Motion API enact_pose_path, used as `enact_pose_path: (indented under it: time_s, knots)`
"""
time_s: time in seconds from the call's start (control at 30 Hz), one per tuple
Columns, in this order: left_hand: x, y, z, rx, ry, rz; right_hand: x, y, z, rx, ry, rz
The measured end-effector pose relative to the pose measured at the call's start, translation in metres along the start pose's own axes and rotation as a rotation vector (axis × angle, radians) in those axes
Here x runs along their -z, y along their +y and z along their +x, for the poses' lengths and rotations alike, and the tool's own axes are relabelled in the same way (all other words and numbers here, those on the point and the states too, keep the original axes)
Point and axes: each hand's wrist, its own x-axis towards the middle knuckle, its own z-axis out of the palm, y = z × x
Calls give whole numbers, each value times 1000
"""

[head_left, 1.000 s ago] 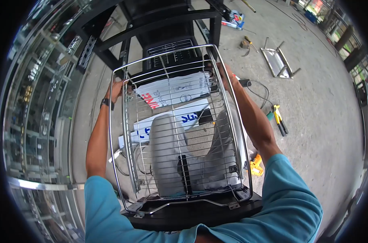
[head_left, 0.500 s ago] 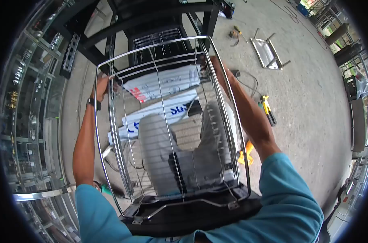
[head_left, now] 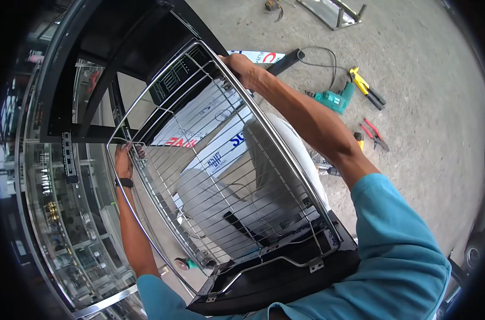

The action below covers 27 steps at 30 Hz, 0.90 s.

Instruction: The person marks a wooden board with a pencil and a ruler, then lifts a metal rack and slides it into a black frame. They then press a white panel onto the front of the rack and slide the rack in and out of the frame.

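A chrome wire drawer basket with a black front panel is held out over my lap, panel end nearest my body. My left hand, below a black wristband, is closed around the far left corner of the basket; some fingers are hidden. At the far right corner, my right hand grips the side rail of the basket. Through the wires I see white film-covered strips with printed lettering and my grey trousers. A black cabinet frame stands just beyond the far end.
On the concrete floor at right lie a green power drill, yellow-handled cutters and red-handled pliers. Farther off are a metal frame and a tape measure. Glass shelving runs along the left.
The view has turned to the right and the basket now appears tilted, its far end toward the upper left, closer to the cabinet frame. Both hands keep their grip.
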Motion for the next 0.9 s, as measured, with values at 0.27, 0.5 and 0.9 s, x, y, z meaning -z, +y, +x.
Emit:
enact_pose_path:
  time_s: [0.27, 0.5, 0.9]
  knots:
    - [17, -6, 9, 67, -53, -107, -15, -2, -23, 44, 100, 7]
    - [17, 0, 6, 38, -59, -33, -21, -9, -8, 83, 77, 51]
    - [18, -1, 15, 58, -57, -61, -16, -7, -15, 79, 82, 90]
